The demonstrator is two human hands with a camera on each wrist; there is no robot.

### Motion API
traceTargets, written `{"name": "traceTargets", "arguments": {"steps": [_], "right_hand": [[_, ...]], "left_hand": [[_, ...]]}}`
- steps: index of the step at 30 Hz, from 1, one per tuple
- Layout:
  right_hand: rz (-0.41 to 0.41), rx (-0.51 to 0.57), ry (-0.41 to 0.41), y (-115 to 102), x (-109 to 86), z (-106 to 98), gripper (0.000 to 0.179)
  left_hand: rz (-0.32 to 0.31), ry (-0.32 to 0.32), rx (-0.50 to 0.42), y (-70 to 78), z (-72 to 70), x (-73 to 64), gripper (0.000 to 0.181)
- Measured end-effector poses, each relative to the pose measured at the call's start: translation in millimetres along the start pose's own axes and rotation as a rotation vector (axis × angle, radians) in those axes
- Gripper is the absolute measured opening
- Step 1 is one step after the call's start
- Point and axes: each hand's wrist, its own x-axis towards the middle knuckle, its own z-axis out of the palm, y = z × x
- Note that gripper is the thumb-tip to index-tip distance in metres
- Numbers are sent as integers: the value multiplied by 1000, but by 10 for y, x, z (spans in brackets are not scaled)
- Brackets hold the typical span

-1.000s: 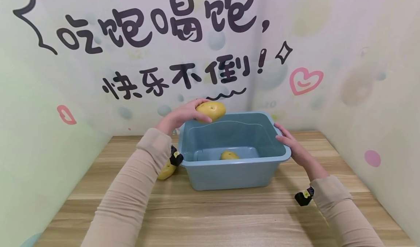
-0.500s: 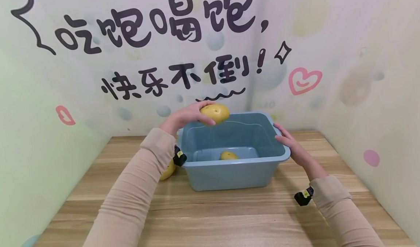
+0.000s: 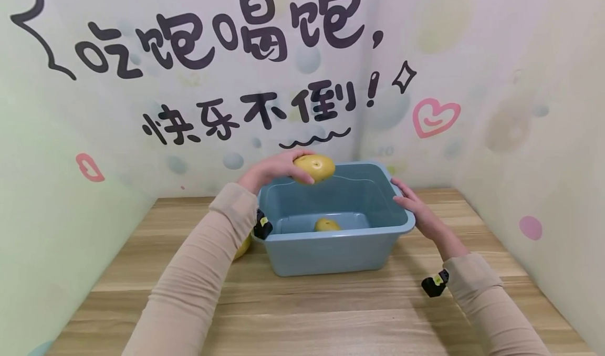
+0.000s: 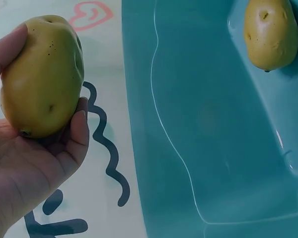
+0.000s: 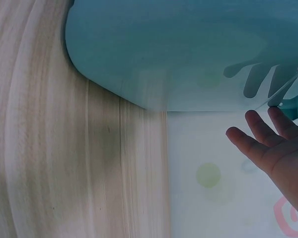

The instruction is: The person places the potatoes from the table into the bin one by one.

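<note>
In the head view, my left hand [image 3: 276, 168] grips a yellow potato [image 3: 319, 168] above the left back part of a blue plastic tub [image 3: 331, 254]. The left wrist view has the thumb and curled fingers round that potato [image 4: 44, 79]. On the tub's floor lies a second potato [image 3: 326, 224]. A third potato [image 3: 243, 248], partly hidden by my left forearm, lies on the table left of the tub. My right hand [image 3: 419, 211] rests at the tub's right rim. In the right wrist view its fingers [image 5: 258, 130] look straight, near the tub's outer wall.
The tub stands on a wood-grain table [image 3: 312, 319]. Behind it rises a pale wall [image 3: 212, 161] with large dark lettering and pink hearts. Side walls flank the table left and right. Each wrist wears a small black camera [image 3: 434, 285].
My left hand has moved right and slightly down with the potato, farther over the tub. My right hand stays at the rim. The head view has shifted slightly.
</note>
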Motion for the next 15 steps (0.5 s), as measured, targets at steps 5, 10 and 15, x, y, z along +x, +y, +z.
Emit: {"name": "traceTargets", "arguments": {"steps": [5,10,15], "right_hand": [[2,-5,7,-2,-1,5,65],[0,-10,8,4,1,-1,65],[0,-13,7,5,-1,1,65]], "left_hand": [[-7,7,1,-22,1,42,63],[-7,18,12,-44,4,83,63],[-8,14,2,-58,6,98,63]]}}
